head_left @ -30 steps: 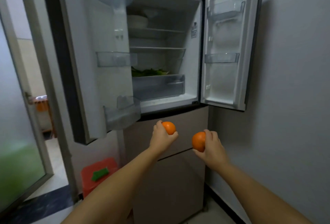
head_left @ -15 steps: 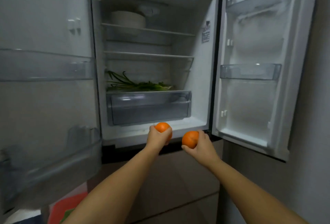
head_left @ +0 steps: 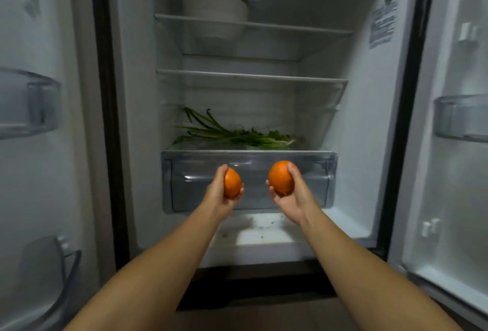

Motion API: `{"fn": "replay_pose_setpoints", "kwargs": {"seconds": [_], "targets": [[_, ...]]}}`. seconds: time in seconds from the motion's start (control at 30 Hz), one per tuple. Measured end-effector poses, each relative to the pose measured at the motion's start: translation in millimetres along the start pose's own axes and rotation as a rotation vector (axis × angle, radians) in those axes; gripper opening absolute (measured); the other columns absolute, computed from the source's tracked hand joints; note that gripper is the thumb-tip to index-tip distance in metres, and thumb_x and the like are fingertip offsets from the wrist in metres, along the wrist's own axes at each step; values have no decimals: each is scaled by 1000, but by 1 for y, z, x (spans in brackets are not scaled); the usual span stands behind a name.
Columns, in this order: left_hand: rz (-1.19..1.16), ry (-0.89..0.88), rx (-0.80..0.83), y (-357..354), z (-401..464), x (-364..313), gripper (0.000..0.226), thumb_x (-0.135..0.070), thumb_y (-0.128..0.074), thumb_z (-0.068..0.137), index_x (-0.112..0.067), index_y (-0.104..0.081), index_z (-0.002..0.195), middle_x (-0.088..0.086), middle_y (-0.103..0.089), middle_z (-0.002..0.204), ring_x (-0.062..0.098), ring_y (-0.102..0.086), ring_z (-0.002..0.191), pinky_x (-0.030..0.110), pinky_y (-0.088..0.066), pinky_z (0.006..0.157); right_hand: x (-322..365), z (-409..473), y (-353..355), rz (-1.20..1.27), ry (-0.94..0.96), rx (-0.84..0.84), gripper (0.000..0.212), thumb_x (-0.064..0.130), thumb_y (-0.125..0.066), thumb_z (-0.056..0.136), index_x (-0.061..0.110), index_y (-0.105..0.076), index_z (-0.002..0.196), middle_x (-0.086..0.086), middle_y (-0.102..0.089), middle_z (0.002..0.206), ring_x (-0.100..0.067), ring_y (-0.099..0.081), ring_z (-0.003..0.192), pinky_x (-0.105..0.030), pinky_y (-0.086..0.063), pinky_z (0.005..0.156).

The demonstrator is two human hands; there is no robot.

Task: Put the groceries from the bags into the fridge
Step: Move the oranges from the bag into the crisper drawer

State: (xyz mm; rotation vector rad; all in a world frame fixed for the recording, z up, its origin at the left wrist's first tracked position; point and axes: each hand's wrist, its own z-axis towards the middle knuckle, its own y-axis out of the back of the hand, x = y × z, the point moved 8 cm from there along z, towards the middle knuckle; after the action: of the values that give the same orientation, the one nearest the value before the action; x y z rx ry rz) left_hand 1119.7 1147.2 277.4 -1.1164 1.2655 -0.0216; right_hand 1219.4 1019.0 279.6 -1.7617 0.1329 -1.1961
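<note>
Head cam: left hand [head_left: 220, 193] has its fingers wrapped round one orange [head_left: 232, 182], right hand [head_left: 291, 194] cups the other orange [head_left: 281, 177], both just in front of the shut crisper drawer [head_left: 248, 181]. With no free hand to open it, I'd guess one could slip and roll off.

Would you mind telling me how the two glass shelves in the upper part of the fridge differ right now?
The top shelf carries a stack of white bowls at its left, while the second shelf appears bare. The top shelf sits just under the ceiling light fitting; the second shelf hangs above the green onions lying on the drawer cover. Both are clear, white-edged and level.
</note>
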Motion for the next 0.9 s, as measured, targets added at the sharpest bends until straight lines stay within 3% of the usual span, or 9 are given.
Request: {"fn": "replay_pose_setpoints", "kwargs": {"seconds": [0.1, 0.2, 0.3, 0.47, 0.67, 0.9], "targets": [[41, -36, 7, -2, 28, -15, 19, -32, -61, 89, -17, -52, 95, 12, -53, 96, 23, -56, 80, 29, -56, 53, 13, 39, -15, 69, 17, 30, 46, 35, -60, 89, 11, -46, 125, -15, -54, 105, -26, -58, 80, -22, -53, 47], [-54, -44, 24, -2, 47, -31, 22, -31, -62, 89, -13, -52, 97, 15, -54, 94, 25, -58, 78, 29, -57, 51, 21, 59, -31, 137, 23, 58, 35, 38, -60, 88, 11, -51, 108, -14, -54, 101, -25, -57, 77, -22, -51, 49], [-183, -10, 88, -5, 52, -35, 37, -33, -63, 87, -8, -50, 111, 18, -56, 97, 28, -60, 80, 29, -58, 51, 19, 64, -38, 156, 18, 67, 31, 40, -61, 87, 13, -51, 99, -14, -53, 102, -25, -58, 80, -25, -45, 62], [-256, -11, 96, -8, 51, -31, 58, -34, -67, 84, -5, -46, 129, 18, -59, 97, 26, -61, 76, 27, -56, 51, 23, 52, -39, 127, 29, 66, 28, 37, -61, 88, 12, -50, 96, -14, -53, 100, -25, -56, 80, -27, -44, 65], [-220, -37, 113, -14, 18, -29, 37, -33, -63, 87, -6, -50, 109, 16, -59, 94, 24, -60, 77, 24, -55, 51, 33, 20, -37, 32, 43, 82, 28, 38, -60, 88, 13, -51, 97, -14, -54, 99, -25, -56, 79, -27, -43, 64], [-180, -93, 108, -16, -28, -28, 45, -36, -62, 86, -13, -46, 122, 13, -60, 97, 25, -61, 77, 24, -53, 45, 45, -34, -35, -78, 43, 94, 24, 36, -60, 89, 16, -51, 98, -13, -53, 99, -24, -56, 77, -26, -42, 65]]}}
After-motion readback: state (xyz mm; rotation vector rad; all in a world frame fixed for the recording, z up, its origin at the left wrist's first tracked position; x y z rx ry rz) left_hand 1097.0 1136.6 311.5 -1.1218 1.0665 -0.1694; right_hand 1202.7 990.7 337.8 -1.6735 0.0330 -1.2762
